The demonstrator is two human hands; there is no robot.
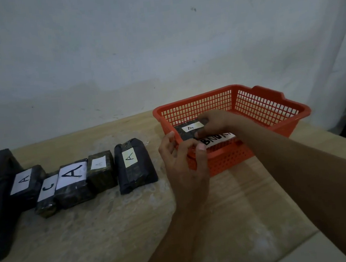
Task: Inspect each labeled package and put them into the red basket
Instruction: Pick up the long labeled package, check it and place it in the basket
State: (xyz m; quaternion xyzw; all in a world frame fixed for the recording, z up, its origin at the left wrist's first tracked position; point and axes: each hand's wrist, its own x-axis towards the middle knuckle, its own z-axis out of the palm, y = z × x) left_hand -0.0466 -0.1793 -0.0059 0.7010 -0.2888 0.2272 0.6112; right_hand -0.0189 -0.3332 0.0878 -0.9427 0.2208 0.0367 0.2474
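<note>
Both hands meet over the red basket (272,107), which stands on the bench (114,233). The right hand (216,122) reaches inside the basket, its fingers (206,120) curled round the far end of a small dark package (186,134) labelled A. The left hand (181,162) pinches the same package at the basket's near left corner, thumb on the rim side. Under the package, inside the basket, lies a white label with large black letters (217,139). Left of the basket, five more dark labelled packages (99,170) sit in a row on the bench.
</note>
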